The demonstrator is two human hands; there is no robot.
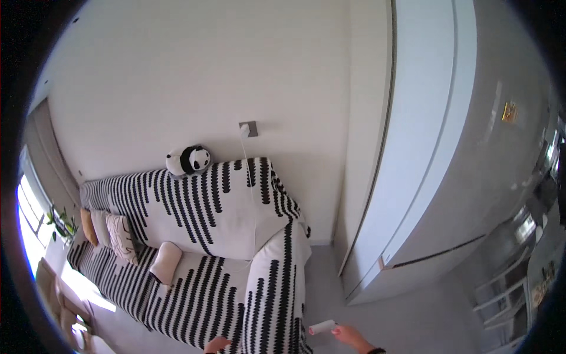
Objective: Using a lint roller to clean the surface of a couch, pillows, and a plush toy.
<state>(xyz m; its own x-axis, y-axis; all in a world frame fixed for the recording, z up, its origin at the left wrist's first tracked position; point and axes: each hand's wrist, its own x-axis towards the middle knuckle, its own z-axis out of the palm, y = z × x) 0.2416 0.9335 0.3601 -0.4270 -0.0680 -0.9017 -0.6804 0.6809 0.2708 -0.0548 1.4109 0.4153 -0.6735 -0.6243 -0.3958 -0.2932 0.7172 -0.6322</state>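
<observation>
My right hand (349,335) is at the bottom, right of the sofa arm, with its fingers closed on the end of a small white roller (322,327), which looks like a lint roller. At the bottom edge, my left hand (217,344) is over the front of the sofa seat; it is partly cut off, and whether it holds anything cannot be told. Both hands are near the sofa (194,301), which has a black and white patterned cover. A pale pillow (166,263) lies on the seat. Several cushions (120,239) lean at the left end. A plush panda (189,160) rests on top of the backrest.
A white cable runs from a charger in the wall socket (248,128) down over the sofa. Tall glossy cabinet panels (420,132) stand at the right, with grey floor (323,283) between them and the sofa. A white chair (504,301) is at the far right, a plant (62,223) at the left.
</observation>
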